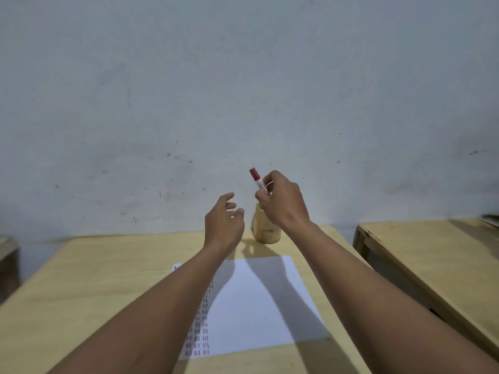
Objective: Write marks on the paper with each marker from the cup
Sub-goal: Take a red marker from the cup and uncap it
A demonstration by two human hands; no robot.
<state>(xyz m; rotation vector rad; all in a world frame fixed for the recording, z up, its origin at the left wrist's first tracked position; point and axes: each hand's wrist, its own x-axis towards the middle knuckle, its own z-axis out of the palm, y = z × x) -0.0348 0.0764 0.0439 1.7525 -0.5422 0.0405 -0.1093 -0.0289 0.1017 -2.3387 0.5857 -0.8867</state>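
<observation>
1. Right hand [283, 201] raised above the wooden cup [266, 228]; fingers pinch a red-capped marker [256, 179], cap tilted up-left.
2. Left hand [224, 220] beside the cup, fingers loosely spread, holding nothing.
3. Paper [256, 300] lies on the table [94, 279] beneath both forearms; small marks along its left side.

Dim, soft arm shadows, wide-angle edge distortion

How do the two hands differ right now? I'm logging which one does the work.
The right hand grips a red-capped marker above the cup; the left hand is open and holds nothing. The right hand sits higher than the left. Both hover over the table's far edge.
</observation>
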